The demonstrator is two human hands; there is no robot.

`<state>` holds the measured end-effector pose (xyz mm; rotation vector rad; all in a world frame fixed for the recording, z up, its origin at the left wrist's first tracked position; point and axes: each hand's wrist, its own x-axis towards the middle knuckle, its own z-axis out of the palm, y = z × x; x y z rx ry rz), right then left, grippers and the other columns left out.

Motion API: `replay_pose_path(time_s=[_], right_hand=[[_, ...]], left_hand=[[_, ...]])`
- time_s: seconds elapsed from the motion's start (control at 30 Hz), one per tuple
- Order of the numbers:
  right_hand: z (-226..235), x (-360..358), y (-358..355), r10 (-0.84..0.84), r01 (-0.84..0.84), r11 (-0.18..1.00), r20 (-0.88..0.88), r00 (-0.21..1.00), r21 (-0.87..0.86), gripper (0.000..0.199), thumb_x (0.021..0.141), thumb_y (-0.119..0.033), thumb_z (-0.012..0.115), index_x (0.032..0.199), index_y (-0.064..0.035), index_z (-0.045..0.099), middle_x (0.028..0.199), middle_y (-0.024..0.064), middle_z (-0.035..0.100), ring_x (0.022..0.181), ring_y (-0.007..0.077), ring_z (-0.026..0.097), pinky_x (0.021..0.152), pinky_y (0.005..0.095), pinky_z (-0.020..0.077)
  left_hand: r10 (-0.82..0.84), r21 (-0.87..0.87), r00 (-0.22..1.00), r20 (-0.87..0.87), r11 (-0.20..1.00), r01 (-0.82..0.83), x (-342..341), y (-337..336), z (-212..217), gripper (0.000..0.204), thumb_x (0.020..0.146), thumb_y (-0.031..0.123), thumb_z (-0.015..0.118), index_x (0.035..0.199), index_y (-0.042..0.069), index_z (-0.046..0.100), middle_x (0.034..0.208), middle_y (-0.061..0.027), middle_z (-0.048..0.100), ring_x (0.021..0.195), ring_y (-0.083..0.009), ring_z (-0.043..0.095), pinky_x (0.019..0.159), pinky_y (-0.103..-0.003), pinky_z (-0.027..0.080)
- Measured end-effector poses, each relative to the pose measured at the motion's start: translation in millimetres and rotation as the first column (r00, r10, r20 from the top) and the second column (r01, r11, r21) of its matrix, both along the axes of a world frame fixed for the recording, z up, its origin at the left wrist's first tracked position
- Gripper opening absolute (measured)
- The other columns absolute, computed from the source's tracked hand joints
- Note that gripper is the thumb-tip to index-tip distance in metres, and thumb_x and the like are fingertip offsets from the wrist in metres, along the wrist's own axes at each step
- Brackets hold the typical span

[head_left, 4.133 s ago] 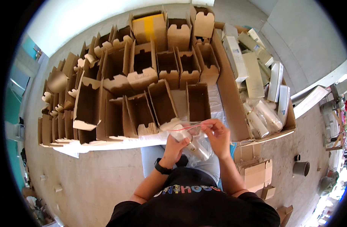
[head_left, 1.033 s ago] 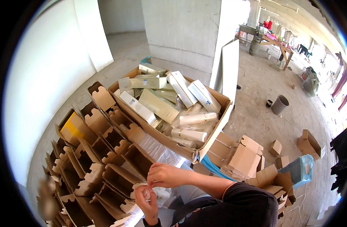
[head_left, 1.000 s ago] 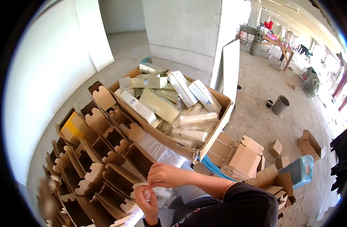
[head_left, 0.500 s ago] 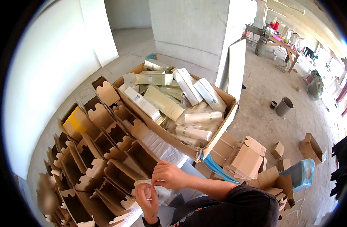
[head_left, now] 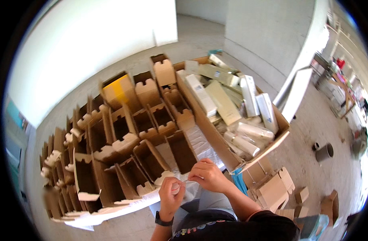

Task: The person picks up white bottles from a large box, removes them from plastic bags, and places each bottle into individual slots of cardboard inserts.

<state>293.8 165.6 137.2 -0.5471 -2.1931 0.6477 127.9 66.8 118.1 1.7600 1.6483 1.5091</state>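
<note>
I had both hands close together over my lap, at the near edge of the rows of open cardboard boxes [head_left: 123,140]. My left hand [head_left: 170,195] was curled shut around a small pale, roundish object [head_left: 176,187], only its top showing between thumb and fingers, so I could not tell its long axis or which way it pointed. My right hand [head_left: 208,174] sat just beside and above it, fingers bent and pinched on a thin clear plastic bag [head_left: 190,188] that hung crumpled beneath both hands; its mouth seemed to face up toward my fingers. A black wristwatch [head_left: 163,220] ringed my left wrist. To the right stood a large carton [head_left: 216,136] filled with long white and olive packages [head_left: 224,102], most lying lengthwise away from me. Flat cardboard pieces [head_left: 272,190] lay on the concrete floor [head_left: 308,120] nearby.
</note>
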Motion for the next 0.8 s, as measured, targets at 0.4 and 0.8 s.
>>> replay_pose_path(time_s=[0.4,0.8], right_hand=[[6,4,7,-0.107,0.106,0.974,0.004,0.994,-0.2,0.009,0.074,-0.008,0.075,0.081,-0.0078,0.069,0.082,0.0032,0.068,0.083,0.0228,0.062,0.082,0.0338,0.0429],[14,7,8,-0.122,0.124,0.964,0.023,0.992,-0.235,0.011,0.074,-0.006,0.075,0.083,-0.0083,0.069,0.087,0.005,0.068,0.089,0.0243,0.061,0.086,0.0357,0.0421]], left_hand=[[0.142,0.056,0.978,0.152,0.987,-0.152,-8,-5,-1,0.016,0.079,0.0,0.071,0.086,0.002,0.056,0.084,-0.012,0.06,0.076,-0.0245,0.058,0.07,-0.031,0.046],[0.086,0.041,0.986,0.142,0.995,-0.093,-7,-8,4,0.016,0.081,0.003,0.071,0.089,0.001,0.057,0.087,-0.0122,0.061,0.079,-0.0253,0.06,0.071,-0.031,0.048]])
